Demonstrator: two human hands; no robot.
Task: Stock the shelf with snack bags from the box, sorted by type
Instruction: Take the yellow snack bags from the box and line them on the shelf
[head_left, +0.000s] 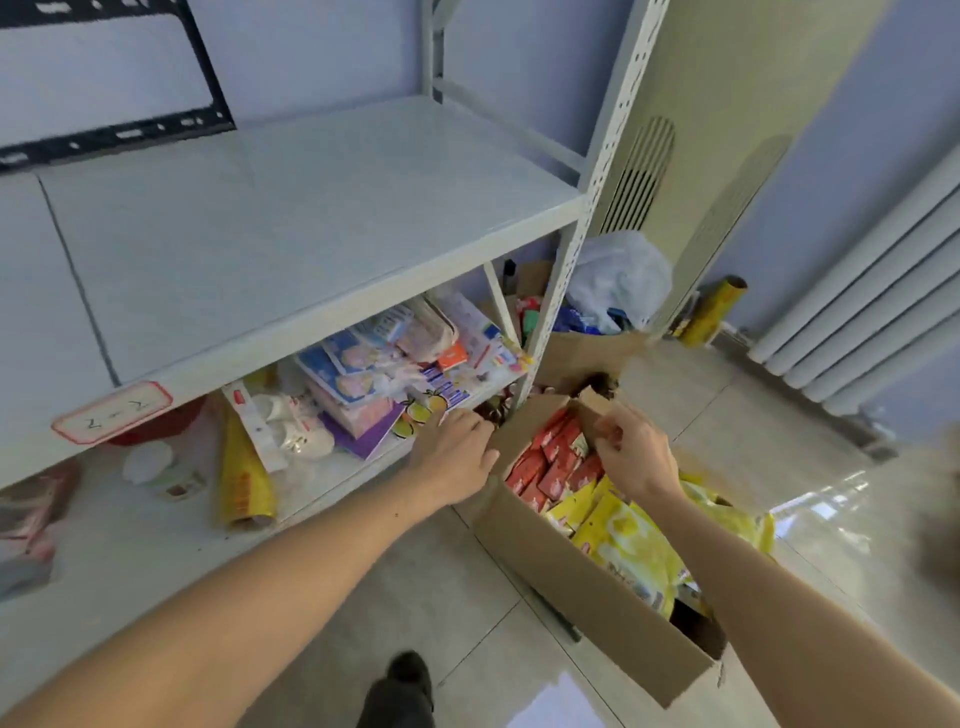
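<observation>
Left to right, seen from the head camera. The shelf (311, 228) has a bare upper board, which I judge is where sorted stock should go; its lower board (332, 478) carries mixed goods, among them a yellow foil roll (241, 478) and flat printed packs (358, 374). My left hand (457, 452) rests on the near flap of the cardboard box (587, 587), fingers (480, 423) curled over its edge, apparently to steady or spread the opening; it holds no bag. The box stands on the floor just beside the shelf's corner post. Inside lie the snack bags: red packets (545, 467) packed at the far end, yellow bags (623, 540) nearer me, so types are already grouped. My right hand (631, 452) reaches in, fingers pinched on the far flap or a packet; I cannot tell which.
</observation>
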